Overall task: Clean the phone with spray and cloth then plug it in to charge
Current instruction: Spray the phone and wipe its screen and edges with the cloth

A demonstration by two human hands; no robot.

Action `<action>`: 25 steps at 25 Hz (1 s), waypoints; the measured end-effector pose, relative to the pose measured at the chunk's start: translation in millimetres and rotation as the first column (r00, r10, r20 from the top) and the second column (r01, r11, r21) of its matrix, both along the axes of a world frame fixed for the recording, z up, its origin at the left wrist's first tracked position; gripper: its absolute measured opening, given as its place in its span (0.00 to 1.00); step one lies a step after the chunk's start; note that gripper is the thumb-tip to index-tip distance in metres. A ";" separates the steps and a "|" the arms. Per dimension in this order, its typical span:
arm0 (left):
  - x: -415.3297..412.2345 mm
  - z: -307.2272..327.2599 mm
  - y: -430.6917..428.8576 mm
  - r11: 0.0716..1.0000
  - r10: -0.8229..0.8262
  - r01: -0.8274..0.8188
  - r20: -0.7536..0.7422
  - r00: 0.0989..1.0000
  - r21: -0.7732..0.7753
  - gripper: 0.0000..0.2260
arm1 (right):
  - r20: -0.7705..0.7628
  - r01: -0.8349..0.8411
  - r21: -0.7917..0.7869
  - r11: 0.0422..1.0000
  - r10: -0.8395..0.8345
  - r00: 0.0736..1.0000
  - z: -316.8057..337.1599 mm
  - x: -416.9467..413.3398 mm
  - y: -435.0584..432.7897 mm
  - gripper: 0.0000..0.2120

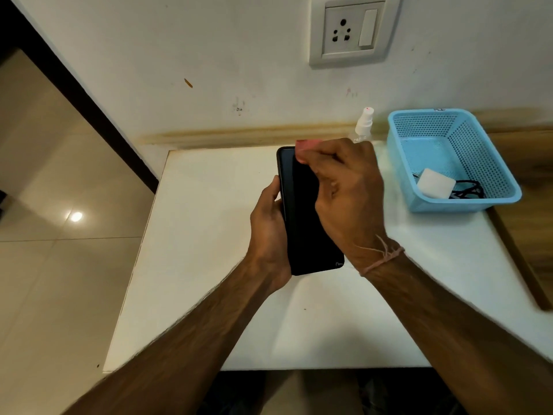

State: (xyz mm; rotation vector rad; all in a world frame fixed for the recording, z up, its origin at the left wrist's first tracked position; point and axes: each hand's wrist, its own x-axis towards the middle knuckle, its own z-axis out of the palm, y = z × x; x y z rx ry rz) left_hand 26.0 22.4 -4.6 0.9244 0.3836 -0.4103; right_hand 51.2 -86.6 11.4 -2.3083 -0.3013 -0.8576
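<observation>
My left grip (269, 226) is wrapped round the phone (302, 223), holding it by its left edge with the dark screen facing up at me, over the white bench (209, 235). My right grip (347, 199) is curled tight on a small pink cloth (305, 144), which sits at the top end of the screen. The spray (365, 122) stands by the wall, just behind my right knuckles. Right of it sits a blue basket (449, 203) with a white charger (435, 182) and a black cable (469, 188) inside. The socket (342, 32) is on the wall above.
</observation>
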 end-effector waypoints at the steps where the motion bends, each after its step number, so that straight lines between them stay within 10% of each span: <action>1: -0.2 -2.1 -0.5 1.000 0.015 -0.015 0.001 1.000 -0.016 0.22 | -0.007 -0.049 -0.023 0.999 0.049 0.999 -0.2 -4.4 9.5 0.11; 10: -0.3 2.3 2.3 0.999 -0.044 0.044 0.003 0.999 -0.026 0.24 | 0.009 0.094 -0.009 0.996 -0.093 0.996 -3.3 5.5 -14.9 0.11; 15: -1.9 -2.1 0.1 0.993 0.050 -0.053 -0.030 0.998 -0.110 0.20 | -0.024 -0.185 -0.034 0.982 0.184 0.983 -7.2 -11.6 21.4 0.13; 21: 3.0 -0.6 6.7 0.999 -0.021 0.020 -0.039 0.999 -0.035 0.28 | -0.020 0.106 -0.028 0.994 -0.107 0.994 -6.6 6.3 -19.1 0.15; 25: 0.1 -2.5 1.0 0.998 0.037 -0.039 -0.032 0.999 -0.057 0.21 | -0.061 -0.082 -0.023 0.996 0.081 0.995 -9.8 -11.0 21.9 0.12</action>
